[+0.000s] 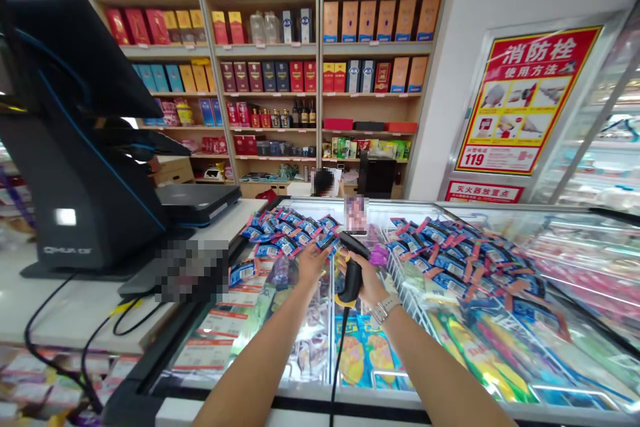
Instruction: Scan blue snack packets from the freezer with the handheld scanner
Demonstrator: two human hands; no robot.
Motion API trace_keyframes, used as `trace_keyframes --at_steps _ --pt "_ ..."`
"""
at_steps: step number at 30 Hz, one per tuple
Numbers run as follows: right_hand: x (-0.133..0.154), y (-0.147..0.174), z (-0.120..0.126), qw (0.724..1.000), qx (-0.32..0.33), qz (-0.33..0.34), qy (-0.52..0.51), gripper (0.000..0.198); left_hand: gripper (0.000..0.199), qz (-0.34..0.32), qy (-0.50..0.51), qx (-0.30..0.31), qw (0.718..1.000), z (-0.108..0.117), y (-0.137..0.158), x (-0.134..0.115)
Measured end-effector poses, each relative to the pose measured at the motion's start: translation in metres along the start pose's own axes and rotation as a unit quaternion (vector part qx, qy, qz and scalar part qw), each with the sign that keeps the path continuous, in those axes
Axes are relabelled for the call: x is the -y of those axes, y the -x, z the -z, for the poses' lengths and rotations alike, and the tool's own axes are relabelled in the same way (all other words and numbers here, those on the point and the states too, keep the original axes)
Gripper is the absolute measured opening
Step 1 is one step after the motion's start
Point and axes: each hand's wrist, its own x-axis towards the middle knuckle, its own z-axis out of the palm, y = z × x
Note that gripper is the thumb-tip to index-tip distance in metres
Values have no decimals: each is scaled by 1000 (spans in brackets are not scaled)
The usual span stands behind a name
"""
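Observation:
My right hand is wrapped round the grip of a black handheld barcode scanner, whose cable runs down toward me. Close beside it, my left hand pinches a small blue-and-pink packet in front of the scanner head. Many similar packets lie heaped on the freezer's glass top beyond my left hand. Another large heap of packets spreads to the right of the scanner. Under the glass, bagged frozen goods show in wire baskets.
At the left, a dark checkout terminal and a flat black scale stand on a white counter with loose cables. Behind the freezer, a person is partly visible before shelves of boxes. A red sign hangs at right.

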Motion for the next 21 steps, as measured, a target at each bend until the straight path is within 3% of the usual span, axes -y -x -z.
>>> trace_keyframes --at_steps 6,12,21 --pt "4 9 -2 999 19 28 -42 22 59 50 82 37 995 9 6 -9" --pt "5 10 -2 996 12 19 -86 22 60 30 47 100 993 9 12 -15" --pt "6 18 -6 995 26 36 -95 29 63 56 39 55 996 10 16 -19"
